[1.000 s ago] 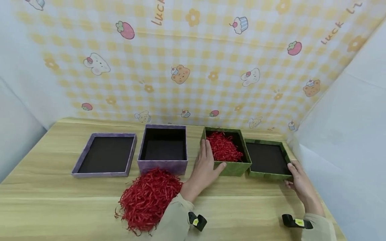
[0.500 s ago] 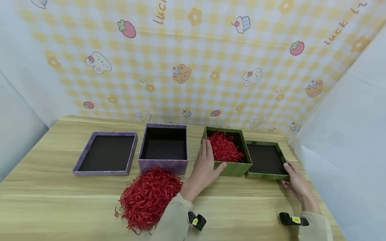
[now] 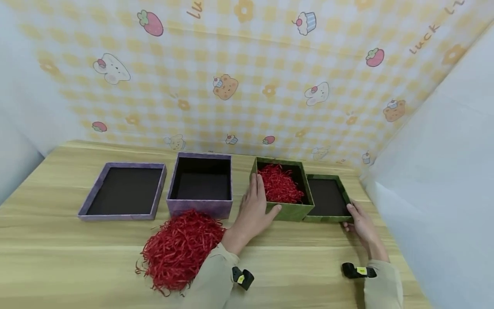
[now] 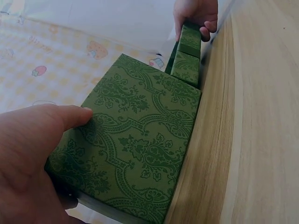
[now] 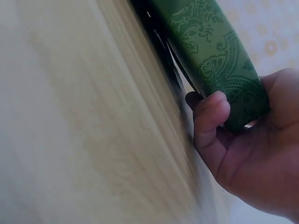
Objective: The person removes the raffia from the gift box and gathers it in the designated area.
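Observation:
A green patterned box (image 3: 291,211) holds red paper shreds (image 3: 281,184) in the head view. My left hand (image 3: 252,216) rests on its near left corner, fingers straight along the left side and thumb on the front face; the left wrist view shows the thumb against the damask-like pattern. To the right, a shallow green box lid (image 3: 327,218) lies with its black inside up. Its left end is hidden behind the box. My right hand (image 3: 360,221) grips the lid's near right corner, thumb on the rim and fingers curled beneath, as the right wrist view also shows.
A purple box (image 3: 198,208) with a black inside stands left of the green one. Farther left lies its matching purple lid (image 3: 160,189). In front of the purple box is a loose heap of red paper shreds (image 3: 177,253), beside my left forearm. Patterned cloth (image 3: 231,56) hangs behind the table.
My right hand has moved left with the green lid, and less of the lid shows beside the box. The left hand keeps its place on the green box. The view has shifted slightly.

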Available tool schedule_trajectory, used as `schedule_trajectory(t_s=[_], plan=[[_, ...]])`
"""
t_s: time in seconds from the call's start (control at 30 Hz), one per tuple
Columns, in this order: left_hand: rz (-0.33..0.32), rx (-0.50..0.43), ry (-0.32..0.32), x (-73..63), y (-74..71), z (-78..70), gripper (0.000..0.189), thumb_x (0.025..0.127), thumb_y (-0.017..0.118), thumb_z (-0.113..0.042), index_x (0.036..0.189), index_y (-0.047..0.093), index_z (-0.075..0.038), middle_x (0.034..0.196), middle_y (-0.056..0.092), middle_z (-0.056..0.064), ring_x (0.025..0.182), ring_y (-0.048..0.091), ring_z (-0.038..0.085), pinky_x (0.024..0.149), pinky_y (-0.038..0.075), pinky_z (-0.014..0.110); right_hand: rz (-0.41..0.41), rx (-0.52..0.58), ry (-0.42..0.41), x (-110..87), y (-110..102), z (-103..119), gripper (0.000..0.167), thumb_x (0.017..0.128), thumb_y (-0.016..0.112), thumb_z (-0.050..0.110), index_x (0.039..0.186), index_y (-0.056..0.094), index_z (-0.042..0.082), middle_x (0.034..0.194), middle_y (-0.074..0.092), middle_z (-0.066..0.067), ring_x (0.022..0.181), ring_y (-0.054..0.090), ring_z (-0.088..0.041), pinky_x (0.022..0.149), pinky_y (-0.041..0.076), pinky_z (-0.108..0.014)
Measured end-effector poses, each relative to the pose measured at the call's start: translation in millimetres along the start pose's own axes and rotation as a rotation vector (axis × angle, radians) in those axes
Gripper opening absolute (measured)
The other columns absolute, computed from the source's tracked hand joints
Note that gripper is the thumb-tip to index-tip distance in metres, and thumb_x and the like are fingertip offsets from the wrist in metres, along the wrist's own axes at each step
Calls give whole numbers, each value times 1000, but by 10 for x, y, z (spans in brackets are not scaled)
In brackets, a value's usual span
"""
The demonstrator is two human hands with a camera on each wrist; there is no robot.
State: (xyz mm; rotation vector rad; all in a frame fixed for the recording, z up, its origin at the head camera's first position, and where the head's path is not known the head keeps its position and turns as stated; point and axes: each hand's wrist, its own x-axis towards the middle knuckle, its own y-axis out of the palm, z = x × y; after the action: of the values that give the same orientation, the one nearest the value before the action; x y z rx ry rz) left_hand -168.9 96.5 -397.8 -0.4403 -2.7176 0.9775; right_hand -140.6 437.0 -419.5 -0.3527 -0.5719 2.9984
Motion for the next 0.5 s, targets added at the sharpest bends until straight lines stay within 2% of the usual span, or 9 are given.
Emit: schedule_trajectory(t_s=[0.27,0.4,0.5], plan=[[9,-9,14,-14,-19,14,91,93,54,-43,148,-6,-2,153,-11,17,139,3,32,106,20,51,-24,-36,-17,33,57,-16,68,100,31,42,150,5,5,130,32,-27,64,48,-12,55,44,-27],[11,-9,7,-13,-21,13,90,93,54,-42,148,-6,-3,153,-13,15,139,2,31,106,20,51,-17,-70,12,23,64,6,70,99,33,44,150,1,8,136,28,-26,62,45,-11,55,42,-26],[11,-9,6,-9,-25,19,90,93,53,-42,148,-6,-3,152,-14,14,139,2,31,106,20,51,-18,-148,43,11,80,32,72,99,34,46,150,0,10,142,22,-29,65,43,-13,59,42,-27]])
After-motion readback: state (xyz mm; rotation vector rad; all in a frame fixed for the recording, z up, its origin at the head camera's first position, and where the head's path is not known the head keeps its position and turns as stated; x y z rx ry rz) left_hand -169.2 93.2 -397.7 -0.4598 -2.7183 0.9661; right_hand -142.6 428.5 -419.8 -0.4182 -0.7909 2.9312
